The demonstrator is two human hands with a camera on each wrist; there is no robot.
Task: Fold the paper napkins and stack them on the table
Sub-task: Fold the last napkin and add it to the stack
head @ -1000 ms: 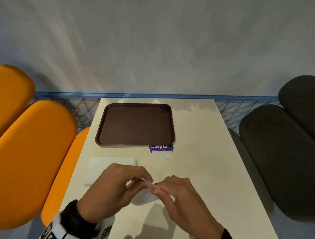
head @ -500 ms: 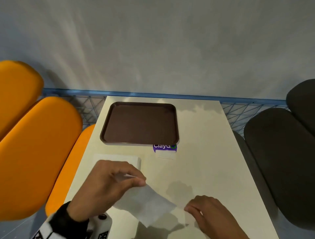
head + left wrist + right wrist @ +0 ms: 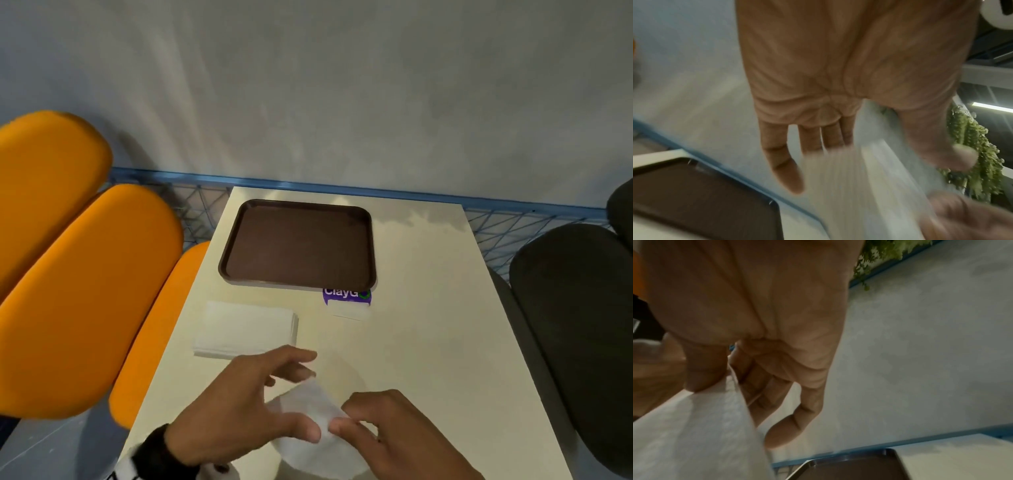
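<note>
A thin white paper napkin (image 3: 310,409) hangs just above the near part of the cream table (image 3: 428,342), between both hands. My right hand (image 3: 342,425) pinches its edge between thumb and forefinger; the right wrist view shows that pinch (image 3: 729,374) with the napkin (image 3: 694,434) drooping below it. My left hand (image 3: 308,394) has straight, spread fingers, and its thumb tip touches the napkin beside the right fingertips. In the left wrist view the blurred napkin (image 3: 869,203) runs between thumb and fingers of that hand (image 3: 875,170). A stack of white napkins (image 3: 246,329) lies just beyond the left hand.
A brown tray (image 3: 298,243) with nothing on it sits at the far left of the table. A purple sticker (image 3: 346,296) lies by its near right corner. Orange seats (image 3: 78,291) flank the left side, dark seats (image 3: 575,308) the right. A grey wall stands behind.
The hands drew apart and stretched the napkin, then came together again. The right hand has brought its edge across to the left thumb, and the left fingers have straightened.
</note>
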